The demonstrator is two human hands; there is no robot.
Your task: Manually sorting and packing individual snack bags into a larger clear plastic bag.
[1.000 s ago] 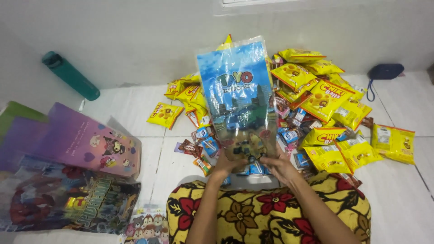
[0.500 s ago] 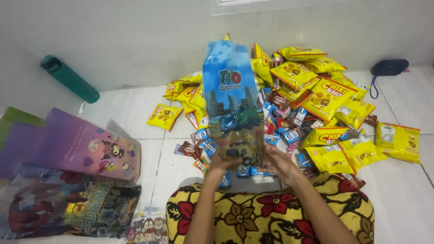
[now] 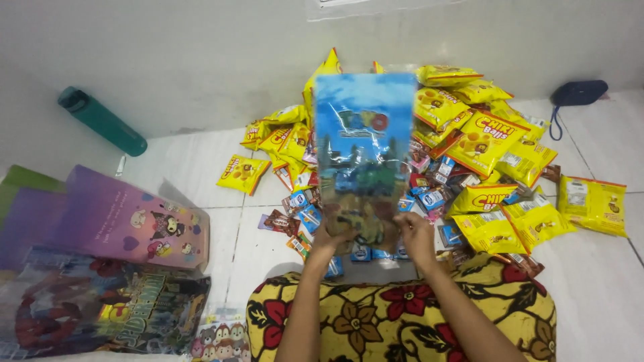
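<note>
Blue plastic bag (image 3: 363,151) upright — left hand (image 3: 330,236), right hand (image 3: 417,232) fingers pinching its bottom edge.

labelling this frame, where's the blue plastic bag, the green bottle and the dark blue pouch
blue plastic bag (image 3: 365,127), head view, on its upper printed front
green bottle (image 3: 106,122), head view, on the middle of its body
dark blue pouch (image 3: 580,92), head view, on the middle of its top face
</note>
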